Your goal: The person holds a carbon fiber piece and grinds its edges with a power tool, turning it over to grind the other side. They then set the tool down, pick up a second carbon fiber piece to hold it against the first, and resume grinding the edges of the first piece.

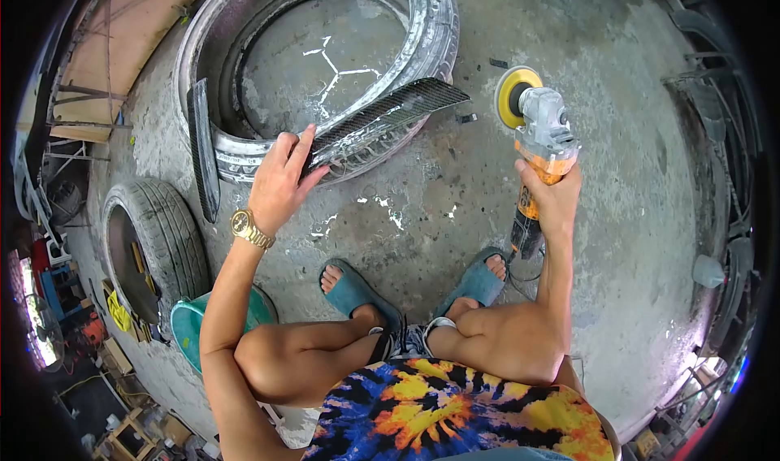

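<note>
My left hand (pixel 283 178) grips the near left end of a glossy black carbon-fibre trim piece (pixel 390 113), thumb along its lower edge and fingers over the top. White dusty smears mark its surface. The piece lies slantwise across the rim of a large tire (pixel 435 34) lying flat on the floor. My right hand (pixel 555 194) is wrapped round the orange and black body of an angle grinder (pixel 546 148). Its yellow disc (pixel 517 95) points up and left, apart from the trim piece. A second carbon-fibre strip (pixel 203 148) leans against the tire's left side.
A smaller tire (pixel 171 233) stands at the left, beside a teal bucket (pixel 188 331). Small dark scraps (pixel 466 118) lie on the stained concrete floor (pixel 626 217). A cord trails below the grinder near my sandal (pixel 479 282). Clutter lines both sides.
</note>
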A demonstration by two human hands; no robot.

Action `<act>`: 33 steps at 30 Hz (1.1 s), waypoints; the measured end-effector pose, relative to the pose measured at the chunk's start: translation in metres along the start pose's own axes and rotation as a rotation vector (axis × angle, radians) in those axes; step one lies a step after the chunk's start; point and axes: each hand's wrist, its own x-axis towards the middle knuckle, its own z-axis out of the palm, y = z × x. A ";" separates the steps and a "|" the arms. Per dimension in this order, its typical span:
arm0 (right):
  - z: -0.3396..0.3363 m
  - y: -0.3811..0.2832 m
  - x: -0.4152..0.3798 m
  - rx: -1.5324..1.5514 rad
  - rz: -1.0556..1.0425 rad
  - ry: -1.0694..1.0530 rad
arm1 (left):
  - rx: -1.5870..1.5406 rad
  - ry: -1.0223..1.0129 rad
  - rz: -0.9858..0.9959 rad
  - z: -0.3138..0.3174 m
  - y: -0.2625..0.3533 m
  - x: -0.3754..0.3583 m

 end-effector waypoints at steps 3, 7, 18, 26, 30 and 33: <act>0.000 0.002 -0.001 0.008 0.004 0.008 | 0.002 -0.003 0.003 0.000 -0.001 0.000; 0.001 0.001 0.000 0.050 -0.010 -0.011 | 0.014 -0.014 -0.013 0.000 0.001 0.001; 0.009 -0.004 -0.001 0.049 0.006 -0.027 | -0.306 -0.125 -0.217 -0.009 0.015 0.032; 0.046 -0.013 0.011 -0.133 -0.148 -0.099 | -0.329 -0.193 -0.173 0.027 -0.008 0.048; 0.064 -0.016 0.020 -0.275 -0.156 -0.125 | -0.327 -0.200 -0.193 0.026 -0.008 0.048; 0.073 -0.010 0.023 -0.291 -0.147 -0.161 | -0.323 -0.217 -0.198 0.030 -0.015 0.048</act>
